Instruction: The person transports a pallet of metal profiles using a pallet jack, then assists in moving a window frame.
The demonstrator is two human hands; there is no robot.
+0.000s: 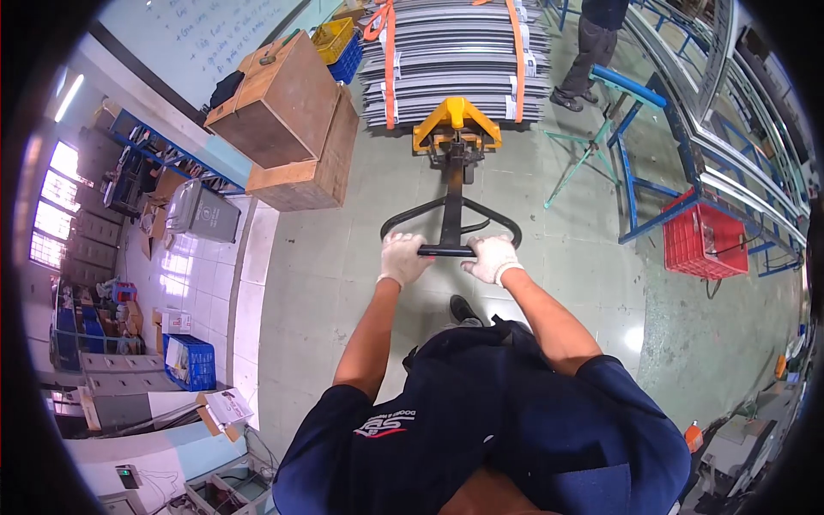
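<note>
Here we are at the grip: the left hand (402,259), in a white glove, is closed around the near bar of the black handle (446,251), and the right hand (494,260), gloved too, is clasped around the same bar on the other side of the central shaft. Up that shaft we go, away from the body, to the yellow pallet jack (457,129), right up against a tall stack of flat grey panels (455,73) bound by two orange straps (519,60); white labels dot the panel edges, too small to read. Back at the near side, the dark blue shirt (524,412) carries a white logo (386,424) with a red stripe (upside down from here, so its large letters are hard to call), and a smaller line that seems to start with "DOOR". Out left, wooden boxes (283,112) stand near a yellow crate (333,40) and a blue crate (347,64), while the whiteboard (193,34) shows lines of blue handwriting, not clearly legible. Farther left, a lidded grey bin (210,215) bears a pale round mark. Over right, a green stand (588,150), a blue metal frame (631,193) and a red crate (704,240), with another person (596,43) standing beside the stack.
</note>
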